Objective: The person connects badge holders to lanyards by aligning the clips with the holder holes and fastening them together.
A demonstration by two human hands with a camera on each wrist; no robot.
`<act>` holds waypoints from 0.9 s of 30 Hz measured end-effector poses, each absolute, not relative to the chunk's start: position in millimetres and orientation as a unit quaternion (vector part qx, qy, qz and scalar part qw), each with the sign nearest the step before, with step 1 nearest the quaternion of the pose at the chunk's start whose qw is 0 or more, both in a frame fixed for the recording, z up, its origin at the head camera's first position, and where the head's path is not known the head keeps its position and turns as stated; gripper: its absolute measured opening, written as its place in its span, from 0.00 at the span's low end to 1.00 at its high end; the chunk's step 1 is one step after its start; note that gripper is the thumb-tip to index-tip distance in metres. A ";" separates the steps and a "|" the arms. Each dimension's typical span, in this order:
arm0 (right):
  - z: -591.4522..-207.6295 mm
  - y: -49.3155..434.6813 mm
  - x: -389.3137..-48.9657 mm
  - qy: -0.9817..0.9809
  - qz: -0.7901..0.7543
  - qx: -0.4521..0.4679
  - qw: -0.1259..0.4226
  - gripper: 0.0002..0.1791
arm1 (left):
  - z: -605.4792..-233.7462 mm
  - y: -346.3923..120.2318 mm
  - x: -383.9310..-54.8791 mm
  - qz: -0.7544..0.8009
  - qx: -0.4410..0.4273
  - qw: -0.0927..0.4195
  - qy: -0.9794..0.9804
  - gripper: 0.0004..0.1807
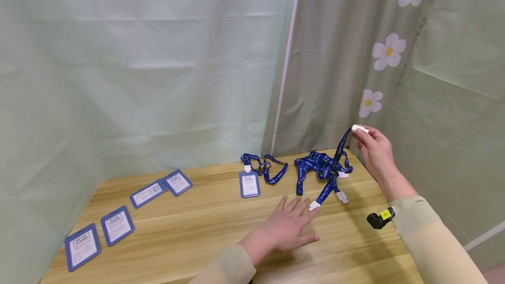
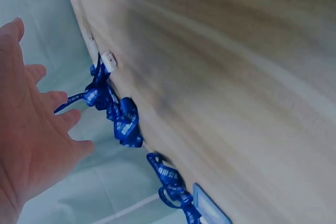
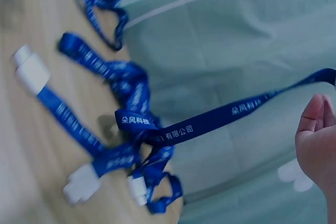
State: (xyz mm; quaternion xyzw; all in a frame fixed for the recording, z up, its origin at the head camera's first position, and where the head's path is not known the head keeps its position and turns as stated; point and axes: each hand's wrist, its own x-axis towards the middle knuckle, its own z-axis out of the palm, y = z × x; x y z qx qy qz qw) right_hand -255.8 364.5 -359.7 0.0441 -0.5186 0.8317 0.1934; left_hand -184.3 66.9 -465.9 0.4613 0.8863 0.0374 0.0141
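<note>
My right hand (image 1: pixel 375 150) pinches the white clip (image 1: pixel 360 129) of a blue lanyard, raised above the table's back right corner. From the clip the blue strap (image 3: pixel 205 124) runs taut down into a tangled pile of lanyards (image 1: pixel 315 165). Several white clips (image 3: pixel 32 72) stick out of that pile onto the wood. My left hand (image 1: pixel 286 227) is over the table in front of the pile, fingers spread and holding nothing. Its fingertips come close to one white clip (image 1: pixel 314 205) in the head view.
An ID card holder (image 1: pixel 250 184) with its own lanyard (image 1: pixel 276 170) lies left of the pile. Several blue card holders (image 1: pixel 117 225) lie along the left side of the wooden table (image 1: pixel 189 231). Curtains (image 1: pixel 177 78) hang behind and at both sides.
</note>
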 end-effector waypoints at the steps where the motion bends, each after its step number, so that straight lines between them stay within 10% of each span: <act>1: -355.6 363.3 -256.8 -0.510 0.836 0.049 0.197 0.06 | -463.8 67.0 -185.3 0.035 0.460 0.011 0.887 0.41; 27: -223.2 353.0 -266.5 -0.392 0.861 0.155 0.285 0.18 | -368.2 70.0 -217.7 0.027 0.462 -0.111 0.879 0.42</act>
